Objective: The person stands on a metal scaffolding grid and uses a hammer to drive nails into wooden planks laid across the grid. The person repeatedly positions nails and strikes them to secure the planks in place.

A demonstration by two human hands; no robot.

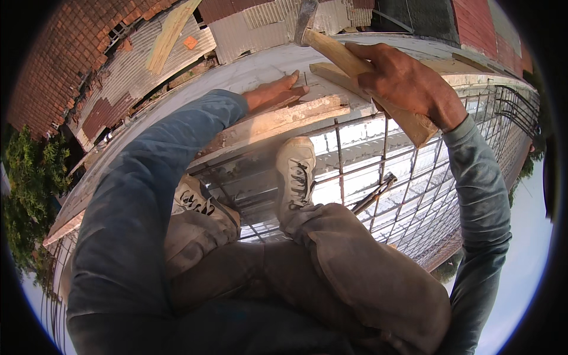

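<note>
My right hand (405, 83) is closed around the wooden handle of a hammer (334, 50), raised with its dark metal head up and to the left. Below that fist a squared wooden end (417, 129) sticks out; whether it belongs to the handle or to a board behind is unclear. My left hand (275, 94) rests on the wooden boards at the edge, fingers stretched and thumb apart. Beside its fingertips stands a thin dark upright piece, perhaps a nail (305, 78). A pale wooden plank (284, 122) runs just below the left hand.
My shoes (296, 171) are on a grid of steel bars (408, 195) over shiny corrugated sheeting. A dark metal tool (377, 192) lies on the bars. Beyond the ledge are corrugated roofs (142, 83), a tiled roof (53, 65) and a tree (35, 189).
</note>
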